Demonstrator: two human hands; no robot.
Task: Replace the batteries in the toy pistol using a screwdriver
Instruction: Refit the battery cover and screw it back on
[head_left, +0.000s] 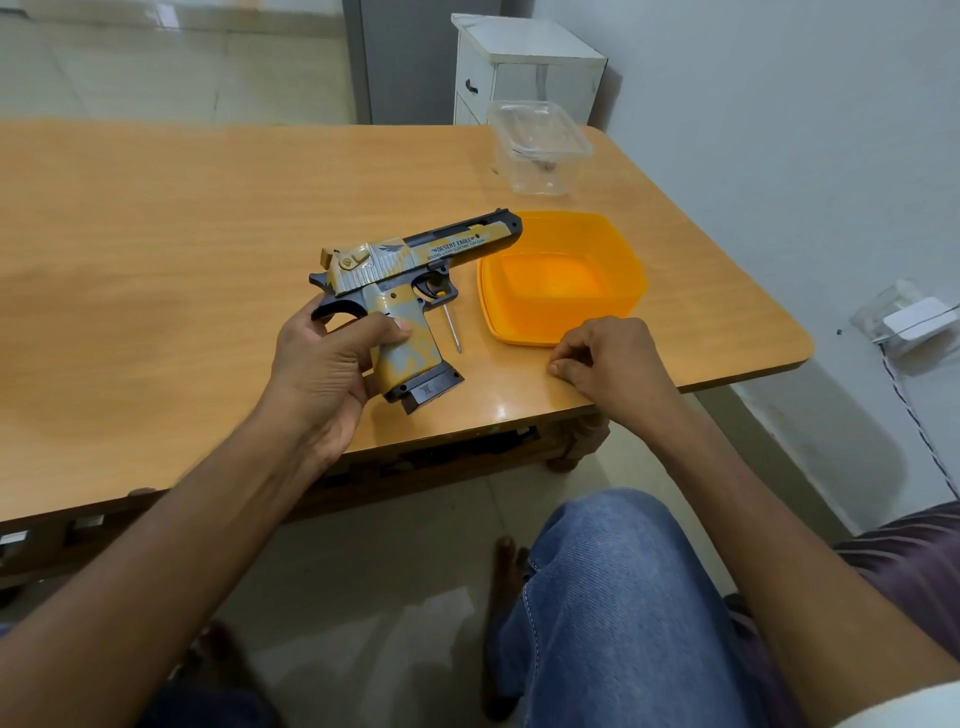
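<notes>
Currently left hand (332, 364) grips the toy pistol (410, 280) by its handle, just left of the orange tub (563, 278), barrel toward it. Screwdriver (452, 328) lies on the bench (182, 234) between pistol and tub. Right hand (605, 358) loosely curled, holding nothing, at tub's near edge.

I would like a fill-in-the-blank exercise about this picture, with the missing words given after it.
1. The toy pistol is held by the ____ hand.
2. The screwdriver lies on the ____.
3. The tub beside the right hand is ____ in colour.

Missing words: left; table; orange
</notes>
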